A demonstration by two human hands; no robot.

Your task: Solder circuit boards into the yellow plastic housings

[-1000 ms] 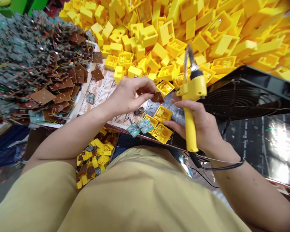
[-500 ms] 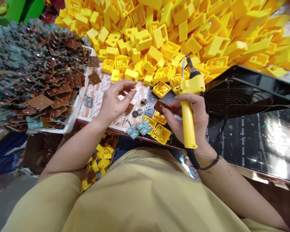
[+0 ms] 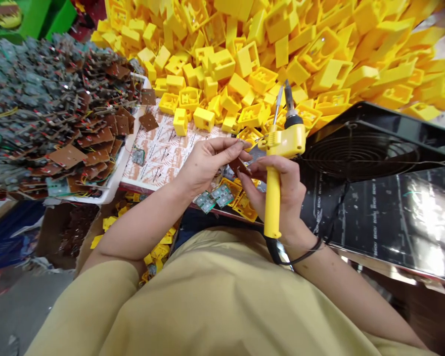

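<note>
My right hand (image 3: 289,198) grips a yellow soldering gun (image 3: 272,205), its metal tip and thin feed tube pointing away from me. The same hand's thumb and fingertips hold a small brown circuit board (image 3: 239,167). My left hand (image 3: 200,165) has its fingers closed at the board's far left edge; whether a wire is pinched there too is hidden. Just below the hands lie two green-faced circuit boards (image 3: 222,196) at the table edge. Beside them are open yellow plastic casings (image 3: 246,207), partly covered by my right hand.
A large heap of yellow casings (image 3: 222,64) covers the back. At left, a white foam box (image 3: 113,190) overflows with circuit boards (image 3: 66,113). A black fan (image 3: 350,151) stands at right on a dark mat (image 3: 385,212). More yellow pieces (image 3: 159,252) lie below the table edge.
My left hand has moved right and closed at the brown board. My right hand, with the soldering gun and board, has shifted slightly left. The small round black parts are now hidden.
</note>
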